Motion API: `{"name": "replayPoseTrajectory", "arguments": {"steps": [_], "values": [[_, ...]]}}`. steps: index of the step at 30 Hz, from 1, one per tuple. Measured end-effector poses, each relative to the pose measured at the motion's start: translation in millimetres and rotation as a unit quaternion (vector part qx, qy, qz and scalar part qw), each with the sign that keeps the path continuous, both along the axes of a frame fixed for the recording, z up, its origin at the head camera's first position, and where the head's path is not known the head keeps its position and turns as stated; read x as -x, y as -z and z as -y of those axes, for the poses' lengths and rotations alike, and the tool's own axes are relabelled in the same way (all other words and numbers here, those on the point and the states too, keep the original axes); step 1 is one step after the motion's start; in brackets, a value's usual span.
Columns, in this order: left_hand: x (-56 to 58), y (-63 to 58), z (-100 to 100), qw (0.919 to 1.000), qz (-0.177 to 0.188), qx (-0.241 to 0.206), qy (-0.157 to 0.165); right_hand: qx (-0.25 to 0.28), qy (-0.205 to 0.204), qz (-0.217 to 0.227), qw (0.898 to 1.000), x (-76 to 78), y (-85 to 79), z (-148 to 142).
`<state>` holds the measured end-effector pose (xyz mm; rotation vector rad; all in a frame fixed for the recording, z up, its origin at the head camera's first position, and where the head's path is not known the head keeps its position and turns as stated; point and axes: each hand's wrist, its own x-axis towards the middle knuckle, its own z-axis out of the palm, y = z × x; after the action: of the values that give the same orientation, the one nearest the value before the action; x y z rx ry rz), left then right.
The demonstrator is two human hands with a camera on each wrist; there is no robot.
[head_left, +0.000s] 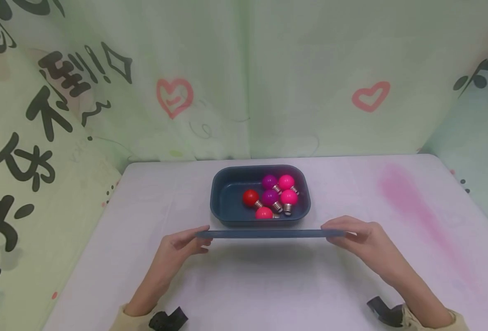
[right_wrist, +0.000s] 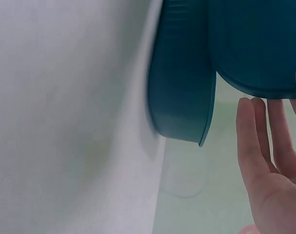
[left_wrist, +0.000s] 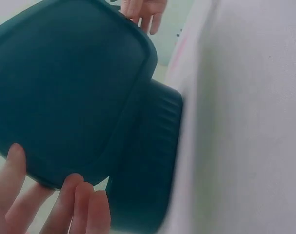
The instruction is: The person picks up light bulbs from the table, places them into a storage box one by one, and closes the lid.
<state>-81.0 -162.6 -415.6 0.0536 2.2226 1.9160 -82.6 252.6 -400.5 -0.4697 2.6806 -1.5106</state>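
Note:
A dark blue lid [head_left: 269, 234] is held between both hands and seen nearly edge-on in the head view, close in front of the box. My left hand [head_left: 182, 243] pinches its left end, thumb and fingers on opposite faces. At the other end, my right hand [head_left: 364, 239] grips the lid the same way. Behind it, a dark blue box [head_left: 231, 195] stands uncovered on the table, holding red, pink and purple light bulbs [head_left: 270, 196] with metal screw bases, mostly in its right half. In the left wrist view the lid's broad face [left_wrist: 69, 87] overlaps the box wall [left_wrist: 148, 156].
The white-covered table [head_left: 153, 197] has a pink stain [head_left: 409, 202] on its right side. Pale green cloth [head_left: 285, 92] with hearts and dark lettering hangs at the back and sides. Black straps [head_left: 169, 319] show at the wrists.

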Motion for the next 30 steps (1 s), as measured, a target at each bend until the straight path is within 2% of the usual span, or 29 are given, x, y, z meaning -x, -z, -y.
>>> {"name": "replayPoseTrajectory", "arguments": {"steps": [12, 23, 30], "values": [[2.1, -1.5, -3.5, 0.9993, -0.028, 0.018, -0.020, 0.024, 0.030, 0.018, 0.999, 0.2, -1.3, 2.0], [2.9, -3.7, -4.6, 0.9953, -0.056, 0.063, -0.047, 0.039, 0.036, 0.022, 0.998, 1.1, -0.9, 0.3], [3.2, -5.1, -5.7, 0.9953, -0.059, 0.052, -0.057, 0.045, 0.034, 0.021, 0.998, 0.5, -1.3, 0.5]]}}
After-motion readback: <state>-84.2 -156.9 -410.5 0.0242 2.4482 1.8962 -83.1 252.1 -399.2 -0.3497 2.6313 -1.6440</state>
